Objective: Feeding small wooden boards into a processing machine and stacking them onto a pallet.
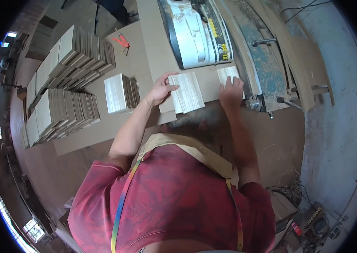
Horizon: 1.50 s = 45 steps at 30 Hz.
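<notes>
Two pale wooden boards (188,92), apparently one overlapping the other out of line, lie in front of the person near the edge of the work surface. The left hand (160,89) is closed on their left edge, thumb on top and fingers along the far corner. A single board (227,71) lies to the right, apart from that pair. The right hand (231,90) covers its near part with bent fingers; whether it grips the board or only rests on it, I cannot tell.

Just beyond the boards stands a white machine (195,40), and to the right runs a worn metal bed (273,63). To the left of the left hand is a small stack (116,93) of similar boards, standing by itself. Further left are two long stacks, a near one (60,110) and a far one (86,48), with many boards in tight rows.

Judging by these piles, a large share of the boards is already sorted into stacks, while the small stack looks only partly built. The boards at the hands are not yet in any stack. How many remain elsewhere cannot be told. Red-handled pliers (121,41) lie beyond the small stack.
</notes>
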Each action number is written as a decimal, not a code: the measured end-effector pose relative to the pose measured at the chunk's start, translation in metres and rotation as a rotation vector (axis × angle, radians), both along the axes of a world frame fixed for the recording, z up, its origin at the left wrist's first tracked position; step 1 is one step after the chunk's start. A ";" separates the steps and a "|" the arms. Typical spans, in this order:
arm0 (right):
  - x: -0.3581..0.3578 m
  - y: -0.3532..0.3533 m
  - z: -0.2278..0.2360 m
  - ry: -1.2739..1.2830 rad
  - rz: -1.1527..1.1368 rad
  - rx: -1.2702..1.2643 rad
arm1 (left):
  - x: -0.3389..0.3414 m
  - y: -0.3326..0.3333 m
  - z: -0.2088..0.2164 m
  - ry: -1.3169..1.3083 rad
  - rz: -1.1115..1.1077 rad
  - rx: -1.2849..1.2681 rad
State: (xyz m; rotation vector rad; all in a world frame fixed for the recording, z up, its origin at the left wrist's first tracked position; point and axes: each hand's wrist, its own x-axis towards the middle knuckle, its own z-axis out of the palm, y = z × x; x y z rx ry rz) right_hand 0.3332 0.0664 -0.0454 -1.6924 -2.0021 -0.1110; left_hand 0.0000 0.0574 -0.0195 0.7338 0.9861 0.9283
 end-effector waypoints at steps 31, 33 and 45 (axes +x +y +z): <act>0.041 -0.067 0.021 0.054 -0.035 -0.142 | 0.081 -0.004 -0.043 0.236 0.296 0.130; 0.068 -0.063 0.015 -0.054 -0.045 -0.107 | 0.090 -0.010 -0.033 0.125 0.292 0.133; 0.009 0.054 0.028 0.031 0.013 0.099 | 0.072 0.009 -0.018 0.242 0.313 0.108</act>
